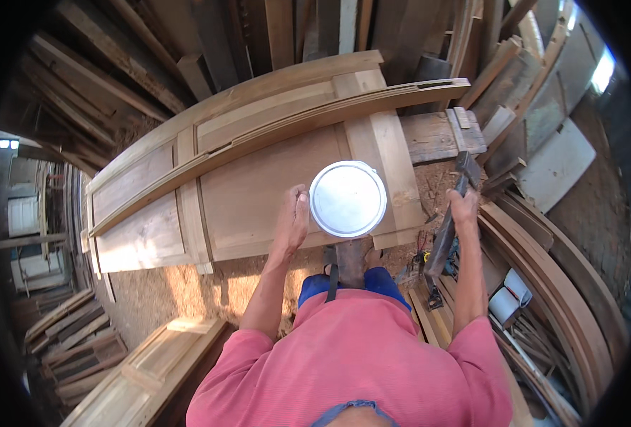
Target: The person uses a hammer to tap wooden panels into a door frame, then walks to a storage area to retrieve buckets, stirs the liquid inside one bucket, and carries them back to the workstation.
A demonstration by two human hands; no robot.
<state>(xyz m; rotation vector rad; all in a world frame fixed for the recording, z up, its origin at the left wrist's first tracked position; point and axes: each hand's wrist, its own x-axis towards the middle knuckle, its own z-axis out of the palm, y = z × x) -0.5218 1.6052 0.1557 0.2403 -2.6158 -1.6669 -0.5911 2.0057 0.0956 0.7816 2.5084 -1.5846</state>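
Observation:
A round white lid or container top [348, 198] is in front of me, over the near edge of a wooden panelled door [273, 164]. My left hand [293, 219] is just left of its rim, thumb side up and fingers curled closed. Whether it touches the rim or holds something, I cannot make out. To the right, my right hand [463, 208] grips a dark hammer [442, 245] near its blocky head, the thick handle slanting down toward me. A long grooved wooden strip [280, 127] lies across the door.
Timber boards [280, 32] lean along the back. Another panelled door [145, 370] is at lower left. Long curved-looking planks [557, 285] and loose tools [429, 267] are at right. Sawdust [216, 292] covers the floor. A plank with small blocks [436, 135] sits beyond the door.

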